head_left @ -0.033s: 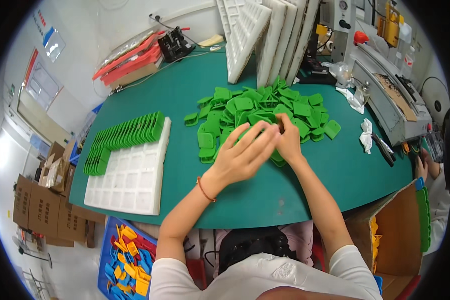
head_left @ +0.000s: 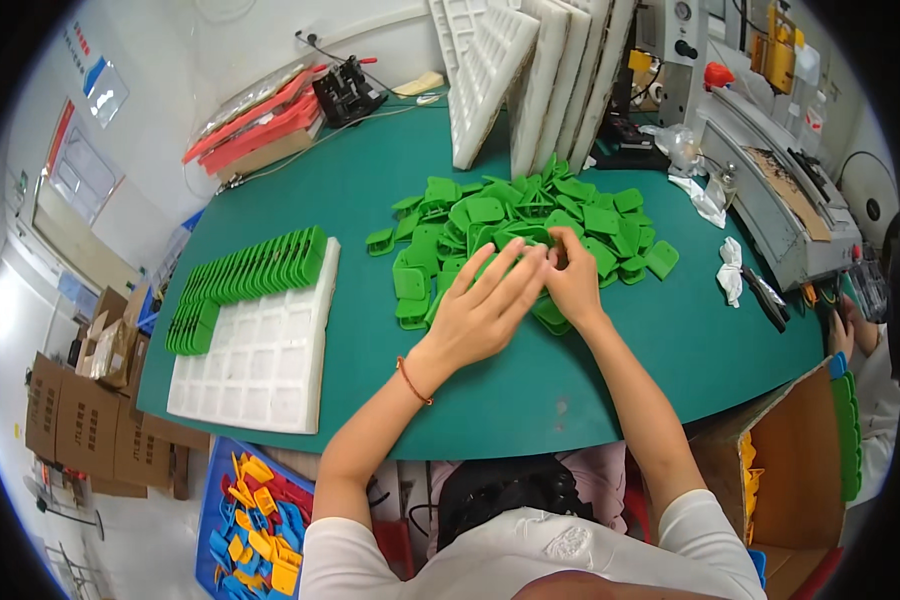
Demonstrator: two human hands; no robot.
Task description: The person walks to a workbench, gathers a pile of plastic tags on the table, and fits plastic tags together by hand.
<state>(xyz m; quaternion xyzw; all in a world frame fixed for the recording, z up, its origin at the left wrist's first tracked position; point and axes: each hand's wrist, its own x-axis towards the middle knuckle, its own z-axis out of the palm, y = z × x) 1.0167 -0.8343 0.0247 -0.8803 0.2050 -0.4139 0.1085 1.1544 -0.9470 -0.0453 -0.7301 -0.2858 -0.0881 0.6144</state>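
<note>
My left hand (head_left: pixel 488 308) is over the near side of a heap of green plastic clips (head_left: pixel 485 210), its fingers stretched out and its thumb hidden. The fingertips meet my right hand (head_left: pixel 575 282), whose thumb and forefinger are bent into a pinch. Whatever lies between them is hidden by the fingers. Green clips show just behind and below both hands. To the left, a white gridded tray (head_left: pixel 245 375) carries a row of upright green clips (head_left: pixel 255 268) along its far edge, with a few more down its left side.
Several white gridded trays (head_left: pixel 545 90) stand on edge at the back. Right of the heap are crumpled tissue (head_left: pixel 730 270), pliers (head_left: pixel 767 298) and a grey machine (head_left: pixel 770 190). A blue crate (head_left: pixel 260 525) of coloured clips sits lower left. Another person's hand (head_left: pixel 845 330) shows at right.
My left hand's fingers have shifted very slightly beside my right hand. The heap and the clips on the tray look the same.
</note>
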